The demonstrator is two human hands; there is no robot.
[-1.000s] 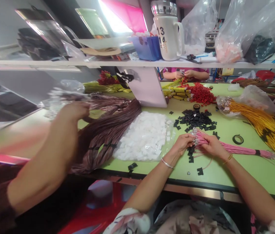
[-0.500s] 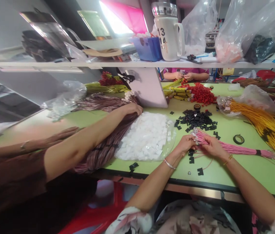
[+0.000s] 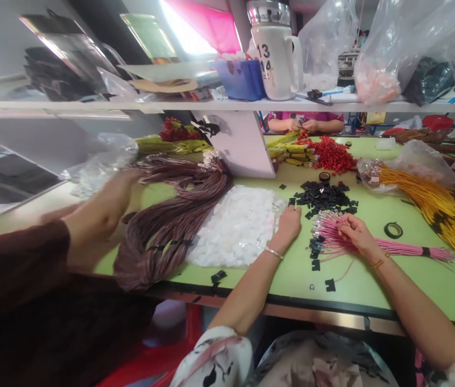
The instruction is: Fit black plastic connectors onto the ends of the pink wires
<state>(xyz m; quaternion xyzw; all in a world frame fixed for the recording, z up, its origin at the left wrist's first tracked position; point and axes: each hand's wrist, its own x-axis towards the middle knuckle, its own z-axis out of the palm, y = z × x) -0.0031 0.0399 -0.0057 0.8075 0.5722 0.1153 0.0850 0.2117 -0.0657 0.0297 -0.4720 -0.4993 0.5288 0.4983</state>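
My left hand (image 3: 289, 224) is at the left edge of a loose pile of black plastic clips (image 3: 324, 196), its fingers drawn together on one black clip (image 3: 292, 201). On the table to its right lies a bundle of pink wires (image 3: 399, 247) with metal terminals at the left end, tied with black tape. My right hand (image 3: 355, 235) pinches some of these wires close to their terminal ends. Several black clips lie under and below the terminals, one of them (image 3: 330, 285) with a pink wire running to it.
Left of my left hand is a clear bag of white plastic pieces (image 3: 235, 226). Beyond it lie brown wires (image 3: 158, 231) and a co-worker's blurred arm (image 3: 98, 207). Yellow wires (image 3: 433, 199), a black tape roll (image 3: 393, 230) and red pieces (image 3: 334, 154) lie around. A shelf (image 3: 195, 106) crosses above.
My left hand has left the pink wire ends and moved up and left to the black clips. My right hand stays on the wires. The co-worker's arm has drawn back left from the brown wires.
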